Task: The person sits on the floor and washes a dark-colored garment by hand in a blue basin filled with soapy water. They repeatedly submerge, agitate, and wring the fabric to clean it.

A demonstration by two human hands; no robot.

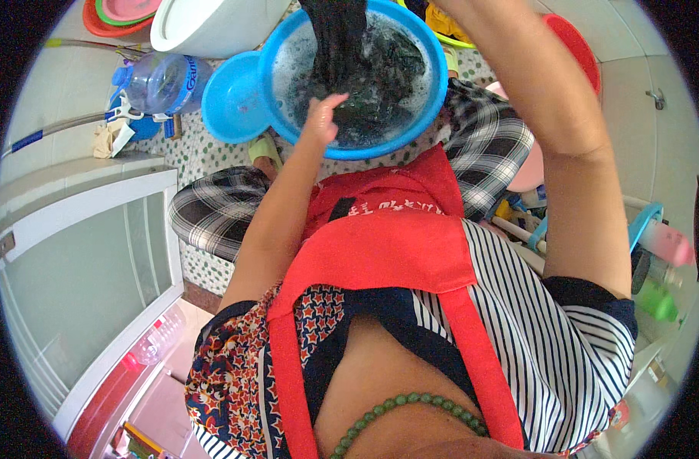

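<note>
A blue plastic basin (pixel 358 154) holds soapy, foamy water and dark wet cloth (pixel 384 86). My left hand (pixel 325 119) is over the basin's near left part, index finger extended and no cloth visibly gripped. Beside it, a length of black fabric (pixel 337 34) hangs from the top edge of the picture down into the water. My right forearm reaches up past the top edge, so my right hand is out of view; what it holds cannot be seen. A smaller blue basin (pixel 232 97) touches the large one on its left.
A white bucket (pixel 203 26), stacked basins (pixel 117 20) and a large clear water bottle (pixel 160 83) lie at upper left. A yellow-green basin with clothes (pixel 447 23) and a red basin (pixel 576 51) are at upper right. Bottles crowd the right side; a framed glass door (pixel 97 246) stands left.
</note>
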